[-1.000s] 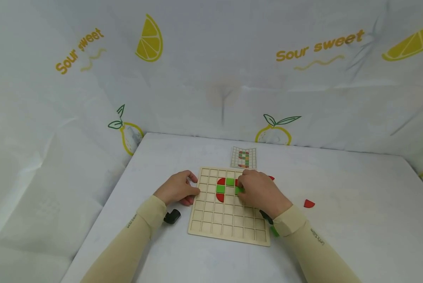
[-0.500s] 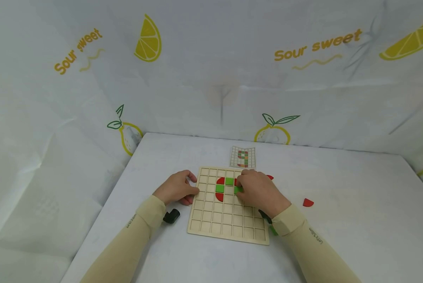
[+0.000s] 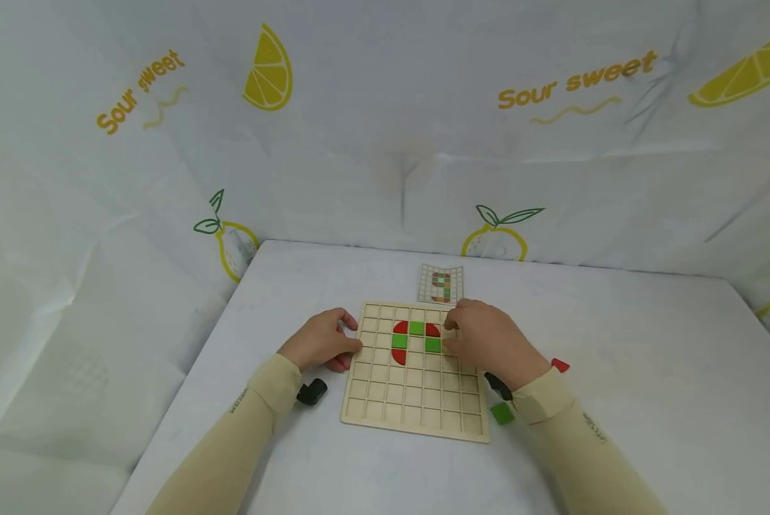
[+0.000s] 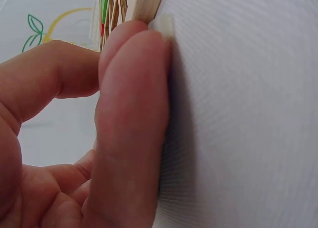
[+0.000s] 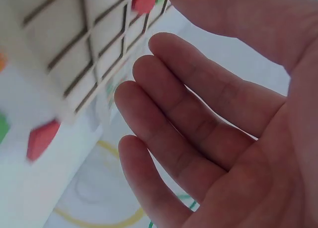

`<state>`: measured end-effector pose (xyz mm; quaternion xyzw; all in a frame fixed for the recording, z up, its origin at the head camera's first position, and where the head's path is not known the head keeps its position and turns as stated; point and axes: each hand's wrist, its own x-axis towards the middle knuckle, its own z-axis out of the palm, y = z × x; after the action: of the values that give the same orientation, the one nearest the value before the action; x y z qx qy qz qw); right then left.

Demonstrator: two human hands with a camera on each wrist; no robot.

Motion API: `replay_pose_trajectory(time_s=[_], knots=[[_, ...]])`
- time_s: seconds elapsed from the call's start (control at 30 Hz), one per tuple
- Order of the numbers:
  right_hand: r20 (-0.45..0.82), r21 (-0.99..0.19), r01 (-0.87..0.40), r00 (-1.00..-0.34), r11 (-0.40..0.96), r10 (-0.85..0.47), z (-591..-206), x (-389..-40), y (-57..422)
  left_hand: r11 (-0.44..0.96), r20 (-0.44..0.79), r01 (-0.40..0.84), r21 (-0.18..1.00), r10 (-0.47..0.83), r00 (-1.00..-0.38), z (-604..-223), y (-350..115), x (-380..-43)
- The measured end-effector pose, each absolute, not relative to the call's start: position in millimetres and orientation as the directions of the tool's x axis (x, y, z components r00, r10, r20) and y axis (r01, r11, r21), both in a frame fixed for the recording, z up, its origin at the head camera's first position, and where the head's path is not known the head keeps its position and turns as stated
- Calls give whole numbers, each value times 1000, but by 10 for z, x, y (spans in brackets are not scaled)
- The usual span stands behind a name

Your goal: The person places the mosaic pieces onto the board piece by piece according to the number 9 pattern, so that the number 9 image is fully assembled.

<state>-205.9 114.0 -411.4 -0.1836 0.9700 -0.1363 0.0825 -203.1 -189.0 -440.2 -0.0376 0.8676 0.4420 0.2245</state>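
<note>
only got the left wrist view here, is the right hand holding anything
Observer: No, the right hand holds nothing that shows; in the right wrist view its palm is bare and its fingers are loosely extended.
Operator: ok and is anything green lying loose
Observer: Yes, the head view shows a green square on the table, just right of the board and close to the right sleeve.

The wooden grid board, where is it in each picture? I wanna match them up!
Head: the board lies below the centre.
Left wrist: a thin slice of the board, top, left of centre.
Right wrist: the board fills the upper left, partly cut off.
Shared landmark: red and green pieces on it.
</note>
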Motion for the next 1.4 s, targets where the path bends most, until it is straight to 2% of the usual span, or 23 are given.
replay_pose_trajectory(time_s=[0.3, 0.5, 0.8, 1.4], knots=[[-175, -316, -201, -948, 927, -265, -4120, -1941, 1760, 630, -438, -270, 728, 124, -891, -4420, -1865, -2026], [-199, -308, -189, -946, 932, -257, -4211, -1727, 2003, 637, -444, -268, 723, 131, -886, -4445, -1872, -2016], [-170, -301, -245, -937, 922, -305, -4238, -1594, 2045, 630, -448, -283, 723, 116, -887, -4436, -1904, -2024], [-194, -276, -224, -940, 935, -282, -4263, -1557, 2110, 621, -449, -287, 729, 118, -886, -4417, -1866, -2024]])
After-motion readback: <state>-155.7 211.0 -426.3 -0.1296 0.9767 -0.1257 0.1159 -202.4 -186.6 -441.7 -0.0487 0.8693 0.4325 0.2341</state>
